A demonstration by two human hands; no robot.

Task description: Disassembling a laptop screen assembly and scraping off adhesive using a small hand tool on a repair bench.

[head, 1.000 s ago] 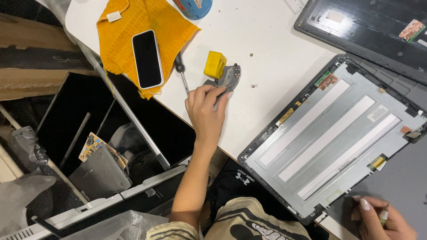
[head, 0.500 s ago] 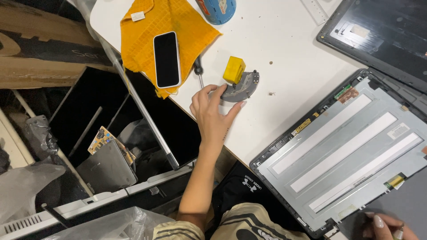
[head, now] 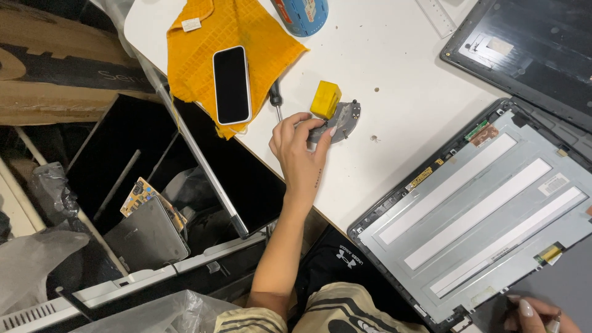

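The left hand [head: 299, 148] curls its fingers around a small grey metal part [head: 338, 122] lying on the white surface [head: 394, 74], just beside a yellow block [head: 325, 98] and a screwdriver [head: 275, 98]. A phone [head: 231, 85] rests on an orange cloth [head: 240, 37]. The right hand [head: 536, 314], at the panel's [head: 481, 209] lower corner, pinches a thin tool [head: 554, 322].

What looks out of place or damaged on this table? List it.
The grey flat display panel lies bare, metal back up, jutting past the white table edge. Two small loose specks, perhaps screws, sit on the tabletop. A black phone rests on a crumpled orange cloth.
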